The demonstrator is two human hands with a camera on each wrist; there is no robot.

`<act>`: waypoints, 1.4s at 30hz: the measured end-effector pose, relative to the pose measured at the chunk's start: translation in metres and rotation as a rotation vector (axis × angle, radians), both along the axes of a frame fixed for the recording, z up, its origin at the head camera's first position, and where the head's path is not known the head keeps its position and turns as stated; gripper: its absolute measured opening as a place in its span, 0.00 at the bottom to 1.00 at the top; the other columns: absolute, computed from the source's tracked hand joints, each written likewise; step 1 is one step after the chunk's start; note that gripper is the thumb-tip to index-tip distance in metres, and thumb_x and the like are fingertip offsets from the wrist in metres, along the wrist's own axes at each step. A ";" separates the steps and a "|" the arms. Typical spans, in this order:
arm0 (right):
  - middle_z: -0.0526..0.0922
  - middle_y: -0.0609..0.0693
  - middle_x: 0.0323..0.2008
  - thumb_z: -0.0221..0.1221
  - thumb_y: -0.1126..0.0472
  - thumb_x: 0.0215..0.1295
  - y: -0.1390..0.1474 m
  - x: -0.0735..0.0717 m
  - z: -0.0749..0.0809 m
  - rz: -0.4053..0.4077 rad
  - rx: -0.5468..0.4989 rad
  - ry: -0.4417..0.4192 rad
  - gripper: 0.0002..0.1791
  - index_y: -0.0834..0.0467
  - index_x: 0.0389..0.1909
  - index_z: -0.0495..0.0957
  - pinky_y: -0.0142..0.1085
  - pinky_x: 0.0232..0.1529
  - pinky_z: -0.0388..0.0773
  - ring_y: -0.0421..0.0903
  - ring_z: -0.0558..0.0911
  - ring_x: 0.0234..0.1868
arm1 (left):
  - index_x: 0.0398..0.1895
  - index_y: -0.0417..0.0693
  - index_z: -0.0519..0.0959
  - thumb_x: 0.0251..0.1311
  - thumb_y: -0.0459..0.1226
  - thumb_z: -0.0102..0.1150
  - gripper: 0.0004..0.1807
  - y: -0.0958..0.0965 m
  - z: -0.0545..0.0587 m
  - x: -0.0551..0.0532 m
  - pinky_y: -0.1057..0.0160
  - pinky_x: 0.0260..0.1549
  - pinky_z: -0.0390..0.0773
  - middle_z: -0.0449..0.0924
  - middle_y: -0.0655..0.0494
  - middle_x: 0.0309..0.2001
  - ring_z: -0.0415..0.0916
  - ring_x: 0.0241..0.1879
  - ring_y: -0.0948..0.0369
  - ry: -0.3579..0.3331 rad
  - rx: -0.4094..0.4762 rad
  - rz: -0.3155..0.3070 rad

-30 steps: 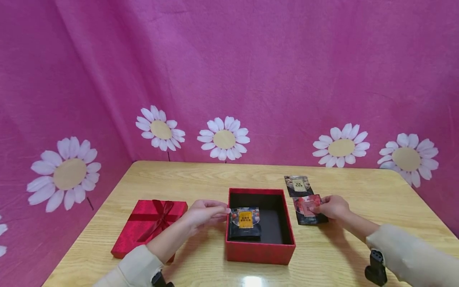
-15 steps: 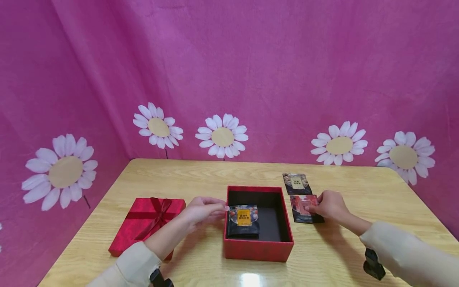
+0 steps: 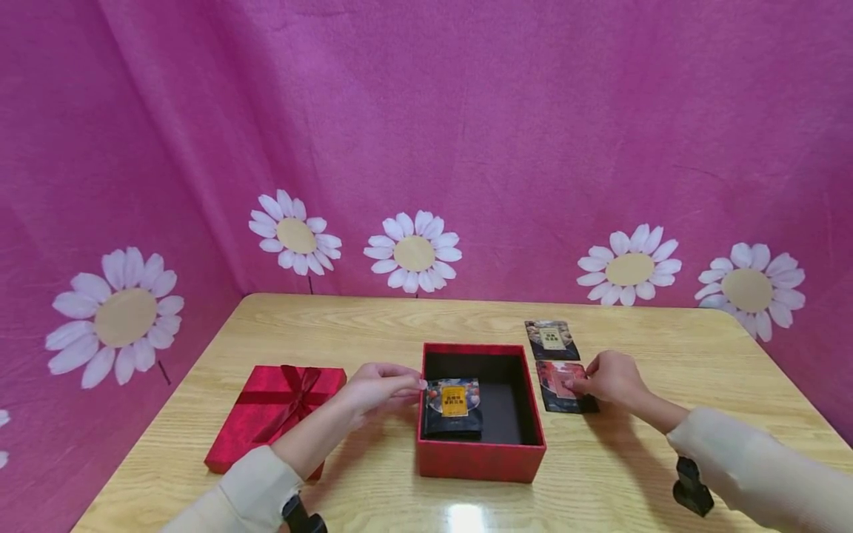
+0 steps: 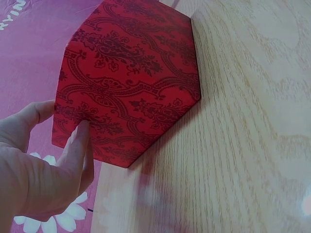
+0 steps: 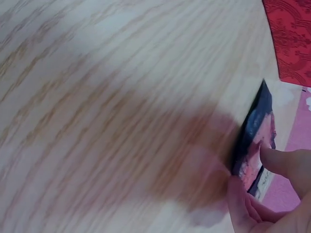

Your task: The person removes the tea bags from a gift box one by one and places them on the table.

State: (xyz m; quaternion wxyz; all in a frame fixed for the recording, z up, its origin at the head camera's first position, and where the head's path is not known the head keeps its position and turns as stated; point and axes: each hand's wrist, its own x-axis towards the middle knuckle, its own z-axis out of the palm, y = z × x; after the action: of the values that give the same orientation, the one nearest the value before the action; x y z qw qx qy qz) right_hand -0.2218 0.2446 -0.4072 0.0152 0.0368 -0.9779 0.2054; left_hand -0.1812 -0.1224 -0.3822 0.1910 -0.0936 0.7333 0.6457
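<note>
My left hand (image 3: 381, 390) pinches the left wall of an open red gift box (image 3: 476, 463), thumb at the rim and fingers against the outside. The left wrist view shows the box's dark floral pattern (image 4: 131, 92) beside the fingers. Inside the box, on its left side, lies a black sachet with a yellow label (image 3: 453, 403). To the right of the box, my right hand (image 3: 614, 381) pinches the edge of a red-and-black sachet (image 3: 560, 392). In the right wrist view the thumb lies on its face, with the other fingers at its edge (image 5: 255, 141).
Behind the red-and-black sachet lies another dark sachet with a pale label (image 3: 552, 339). The red box lid (image 3: 266, 411), tied with a ribbon bow, lies on the left beside my left forearm. A pink flowered cloth (image 3: 426, 133) hangs behind the wooden table (image 3: 373, 322).
My right hand has shifted slightly left with the red-and-black sachet, which now looks flatter against the table. My left hand keeps its place on the box.
</note>
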 end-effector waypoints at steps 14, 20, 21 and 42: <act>0.86 0.57 0.28 0.68 0.55 0.52 -0.022 -0.003 0.039 0.060 -0.071 -0.062 0.16 0.65 0.32 0.83 0.36 0.29 0.75 0.48 0.81 0.31 | 0.52 0.38 0.78 0.56 0.39 0.66 0.22 -0.001 0.002 -0.001 0.57 0.54 0.81 0.84 0.45 0.49 0.85 0.44 0.59 -0.014 0.000 0.001; 0.87 0.58 0.30 0.66 0.55 0.56 -0.039 -0.001 0.057 0.070 -0.211 -0.121 0.17 0.66 0.37 0.83 0.32 0.27 0.76 0.37 0.79 0.27 | 0.52 0.39 0.79 0.56 0.40 0.67 0.22 -0.002 0.003 -0.002 0.57 0.54 0.81 0.84 0.47 0.49 0.85 0.43 0.60 -0.016 -0.010 -0.001; 0.87 0.58 0.30 0.66 0.56 0.57 -0.041 0.000 0.060 0.076 -0.243 -0.131 0.17 0.67 0.38 0.83 0.31 0.27 0.77 0.36 0.79 0.26 | 0.52 0.39 0.79 0.56 0.39 0.67 0.22 -0.002 0.003 -0.002 0.57 0.54 0.81 0.84 0.46 0.49 0.85 0.43 0.60 -0.014 -0.008 -0.001; 0.85 0.60 0.36 0.63 0.58 0.62 -0.100 0.019 0.086 0.204 -0.456 -0.277 0.16 0.66 0.45 0.81 0.34 0.34 0.84 0.40 0.81 0.30 | 0.52 0.38 0.78 0.57 0.39 0.66 0.21 -0.002 0.001 0.001 0.58 0.53 0.82 0.84 0.45 0.49 0.85 0.44 0.59 -0.003 0.002 -0.015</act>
State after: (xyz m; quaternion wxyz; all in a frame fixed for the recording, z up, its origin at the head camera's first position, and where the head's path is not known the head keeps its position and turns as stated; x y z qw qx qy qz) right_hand -0.2030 0.1447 -0.3213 -0.1316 0.1021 -0.8904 0.4235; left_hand -0.1804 -0.1239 -0.3814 0.1972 -0.0889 0.7331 0.6448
